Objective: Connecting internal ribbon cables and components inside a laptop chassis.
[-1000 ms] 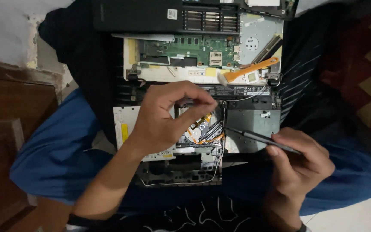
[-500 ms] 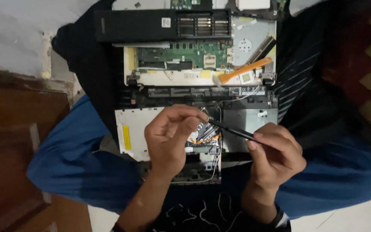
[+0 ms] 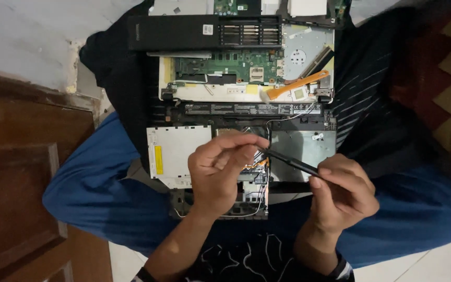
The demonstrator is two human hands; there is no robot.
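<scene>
Hands over opened laptop (image 3: 298, 143): left hand (image 3: 220, 175) pinching, right hand (image 3: 343, 193) gripping screwdriver (image 3: 288, 162).

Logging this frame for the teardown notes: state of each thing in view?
Laptop: opened up, insides bare, lying across the lap.
Green circuit board: uncovered.
Orange ribbon cable: lying loose at an angle.
Black tool: held in right hand, tip at the wires.
Left hand: fingertips pinched together at the tool tip.
Wooden door: partly in view.

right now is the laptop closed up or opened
Opened. The laptop lies on the lap with its cover off: green board and wires bare. The right hand points a black tool inside.
</scene>
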